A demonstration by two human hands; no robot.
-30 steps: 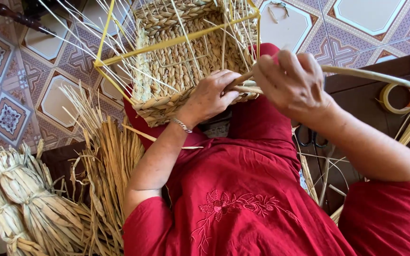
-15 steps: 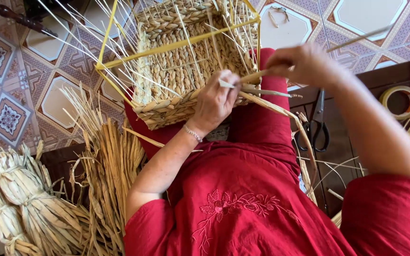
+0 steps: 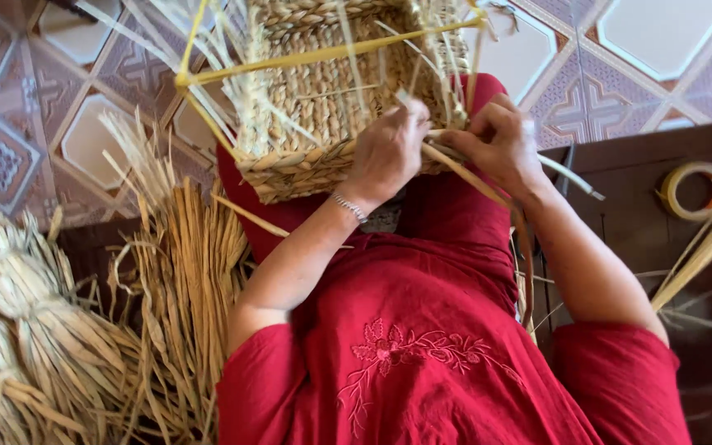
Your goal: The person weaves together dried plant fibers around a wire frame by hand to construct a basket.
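On the tiled floor (image 3: 636,74), laid in octagons of pale cream with patterned purple and rust squares between them, a person in a red dress (image 3: 422,346) sits with a half-woven basket (image 3: 331,107) resting on the lap. The basket is built on a thin yellow frame (image 3: 323,54), its plaited wall rising partway and loose straw ends sticking up around the rim.

The left hand (image 3: 387,152) lies against the near wall of the basket, fingers curled and pressing on the weave; a thin bracelet (image 3: 348,206) circles the wrist. The right hand (image 3: 500,140) is closed on a long flat straw strand (image 3: 471,177) just beside the basket's near corner, and the strand trails down over the lap.

To the person's left, loose straw (image 3: 183,272) lies spread beside the knee, and tied bundles (image 3: 35,330) sit further out. To the right, a dark wooden surface (image 3: 644,231) carries a roll of tape (image 3: 694,191) and a few long stalks (image 3: 702,251).
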